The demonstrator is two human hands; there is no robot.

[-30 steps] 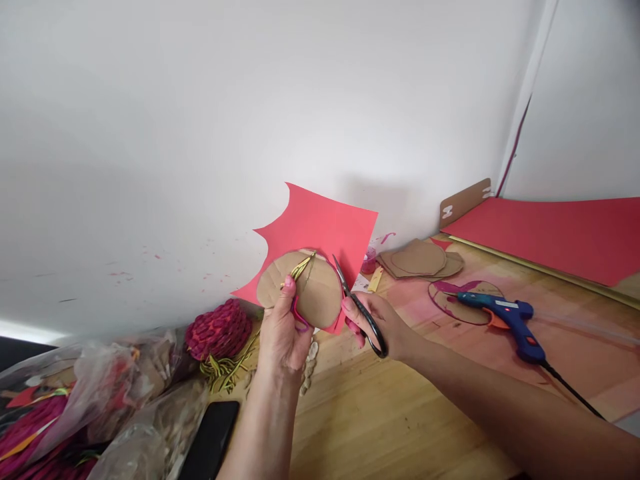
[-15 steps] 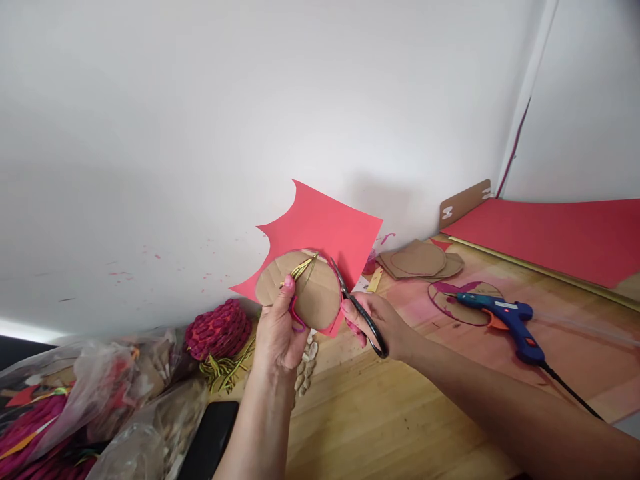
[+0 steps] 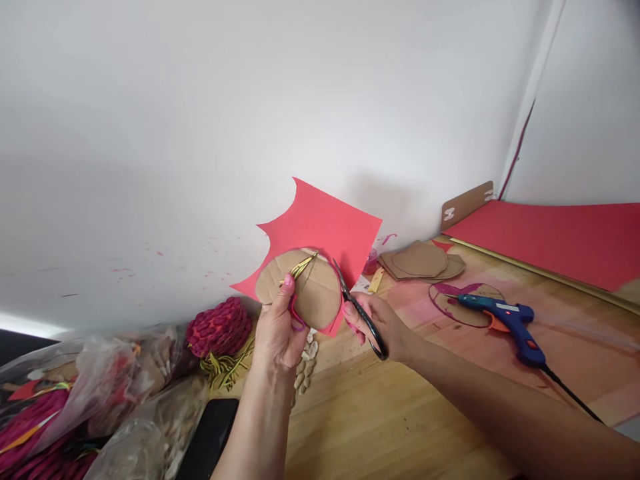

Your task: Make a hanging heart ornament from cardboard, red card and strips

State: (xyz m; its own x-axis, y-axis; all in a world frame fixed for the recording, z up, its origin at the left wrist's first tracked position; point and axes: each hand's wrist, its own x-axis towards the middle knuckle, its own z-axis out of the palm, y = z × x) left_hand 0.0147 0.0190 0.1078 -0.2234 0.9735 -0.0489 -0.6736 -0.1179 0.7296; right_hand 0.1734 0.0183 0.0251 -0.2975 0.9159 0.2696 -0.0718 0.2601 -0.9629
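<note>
The red paper sheet (image 3: 330, 217) has tilted slightly clockwise behind the cardboard oval (image 3: 323, 297). Below that oval, more pebble-like pieces (image 3: 303, 375) now show.

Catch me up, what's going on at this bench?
A person's left hand grips a rounded cardboard piece, with gold strands, against a red sheet. The right hand holds black-handled scissors, blades at the sheet beside the cardboard's right edge. The sheet's left side already has curved cutouts. A blue glue gun lies off to the right.
</note>
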